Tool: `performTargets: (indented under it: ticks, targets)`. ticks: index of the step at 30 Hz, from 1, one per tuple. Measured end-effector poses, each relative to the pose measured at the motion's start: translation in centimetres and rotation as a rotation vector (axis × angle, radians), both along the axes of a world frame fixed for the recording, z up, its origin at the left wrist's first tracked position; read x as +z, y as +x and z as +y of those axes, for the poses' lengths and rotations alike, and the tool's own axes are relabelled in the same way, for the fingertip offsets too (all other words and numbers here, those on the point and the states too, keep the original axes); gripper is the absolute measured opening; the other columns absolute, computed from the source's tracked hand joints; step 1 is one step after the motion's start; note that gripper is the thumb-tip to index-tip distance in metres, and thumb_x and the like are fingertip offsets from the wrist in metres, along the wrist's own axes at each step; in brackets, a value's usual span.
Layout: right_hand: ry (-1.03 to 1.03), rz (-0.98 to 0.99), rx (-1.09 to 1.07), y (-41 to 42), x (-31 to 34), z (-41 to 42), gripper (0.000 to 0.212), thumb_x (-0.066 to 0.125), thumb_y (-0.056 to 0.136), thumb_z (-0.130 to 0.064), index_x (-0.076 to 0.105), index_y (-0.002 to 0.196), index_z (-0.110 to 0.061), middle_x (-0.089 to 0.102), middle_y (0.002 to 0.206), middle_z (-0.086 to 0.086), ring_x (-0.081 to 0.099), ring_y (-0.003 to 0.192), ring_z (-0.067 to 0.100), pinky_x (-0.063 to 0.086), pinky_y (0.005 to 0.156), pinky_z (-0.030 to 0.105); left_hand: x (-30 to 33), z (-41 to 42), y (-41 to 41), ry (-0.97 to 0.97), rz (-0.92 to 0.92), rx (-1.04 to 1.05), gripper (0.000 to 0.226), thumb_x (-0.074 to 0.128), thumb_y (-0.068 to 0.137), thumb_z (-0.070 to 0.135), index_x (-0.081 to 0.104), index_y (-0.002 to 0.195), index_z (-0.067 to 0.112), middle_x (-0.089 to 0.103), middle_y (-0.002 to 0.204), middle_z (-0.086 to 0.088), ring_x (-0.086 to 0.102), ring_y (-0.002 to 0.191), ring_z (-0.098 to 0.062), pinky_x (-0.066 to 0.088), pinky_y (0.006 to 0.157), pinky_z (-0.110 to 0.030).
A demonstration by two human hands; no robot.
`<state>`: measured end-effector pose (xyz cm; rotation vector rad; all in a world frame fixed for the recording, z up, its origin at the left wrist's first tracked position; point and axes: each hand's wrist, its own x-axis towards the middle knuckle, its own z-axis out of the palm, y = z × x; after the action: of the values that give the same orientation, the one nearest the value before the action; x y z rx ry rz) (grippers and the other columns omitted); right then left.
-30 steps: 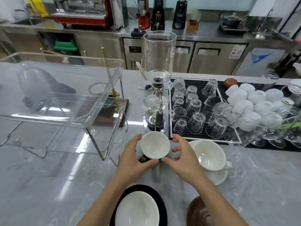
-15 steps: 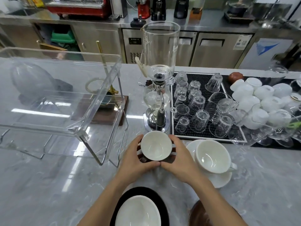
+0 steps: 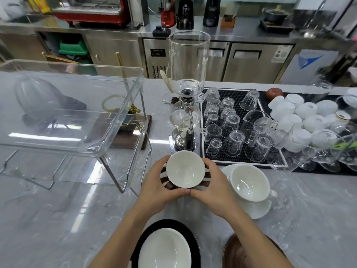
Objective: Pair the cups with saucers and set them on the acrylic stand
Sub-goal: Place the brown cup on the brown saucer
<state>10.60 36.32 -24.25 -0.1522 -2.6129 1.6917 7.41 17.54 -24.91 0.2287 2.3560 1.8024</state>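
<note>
Thumbs now touching, hands [image 3: 193, 186] cradling cup [image 3: 185, 169]

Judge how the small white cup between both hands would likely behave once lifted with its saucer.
The cup looks glazed, so probably slippery and breakable. It sits loose on a striped saucer, so it may slide if tilted. Left hand and right hand cradling both sides should steady it.

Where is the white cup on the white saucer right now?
In the head view, the white cup sits on its white saucer, right of the right hand and just before the black mat.
</note>
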Motion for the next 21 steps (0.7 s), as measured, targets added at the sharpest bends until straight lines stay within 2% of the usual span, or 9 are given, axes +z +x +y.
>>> performTargets:
  ticks: [3, 6, 11, 14, 16, 21]
  targets:
    - [0.007, 0.034, -0.012, 0.9, 1.2, 0.1, 0.08, 0.092, 0.059, -0.022, 0.05, 0.125, -0.039, 0.062, 0.119, -0.014, 0.063, 0.105, 0.001, 0.053, 0.077, 0.009, 1.2, -0.2, 0.5, 0.039, 0.029, -0.03, 0.096, 0.1, 0.056, 0.013, 0.053, 0.139, 0.027, 0.058, 0.135, 0.005, 0.059, 0.118, 0.002, 0.057, 0.082, -0.019]
    - [0.033, 0.067, -0.007, 2.0, 2.6, 0.2, 0.088, 0.091, 0.054, -0.038, 0.051, 0.133, -0.03, 0.063, 0.121, -0.011, 0.063, 0.108, 0.006, 0.057, 0.088, 0.024, 2.3, -0.3, 1.4, 0.036, 0.075, -0.054, 0.098, 0.101, 0.054, 0.026, 0.052, 0.139, 0.031, 0.058, 0.136, 0.008, 0.057, 0.124, -0.006, 0.058, 0.09, -0.028]
    - [0.031, 0.123, -0.054, 4.9, 4.6, 0.2, 0.083, 0.091, 0.051, -0.043, 0.054, 0.125, -0.038, 0.066, 0.114, -0.014, 0.067, 0.102, 0.008, 0.06, 0.084, 0.031, 4.0, -0.2, 3.5, 0.08, 0.101, -0.073, 0.101, 0.099, 0.047, 0.04, 0.053, 0.137, 0.036, 0.059, 0.135, 0.011, 0.057, 0.126, -0.009, 0.059, 0.094, -0.04]
    - [0.032, 0.141, -0.084, 6.4, 5.3, 0.0, 0.084, 0.092, 0.05, -0.046, 0.056, 0.125, -0.032, 0.067, 0.115, -0.012, 0.068, 0.102, 0.009, 0.06, 0.085, 0.036, 4.7, -0.1, 4.6, 0.153, 0.085, -0.089, 0.096, 0.101, 0.046, 0.031, 0.058, 0.132, 0.038, 0.063, 0.13, 0.015, 0.059, 0.124, -0.006, 0.061, 0.086, -0.031]
    - [0.028, 0.154, -0.107, 7.5, 5.6, -0.2, 0.085, 0.092, 0.05, -0.045, 0.056, 0.126, -0.031, 0.066, 0.116, -0.012, 0.067, 0.102, 0.008, 0.061, 0.084, 0.034, 5.1, -0.2, 5.4, 0.193, 0.079, -0.107, 0.092, 0.101, 0.046, 0.024, 0.062, 0.128, 0.038, 0.066, 0.124, 0.018, 0.061, 0.12, -0.003, 0.06, 0.08, -0.023]
    - [0.015, 0.156, -0.147, 10.5, 6.0, -0.6, 0.086, 0.091, 0.051, -0.047, 0.056, 0.128, -0.034, 0.065, 0.118, -0.014, 0.067, 0.104, 0.007, 0.061, 0.084, 0.028, 5.5, -0.2, 7.5, 0.256, 0.077, -0.159, 0.087, 0.1, 0.049, 0.008, 0.065, 0.125, 0.035, 0.07, 0.12, 0.014, 0.063, 0.118, -0.006, 0.059, 0.079, -0.022]
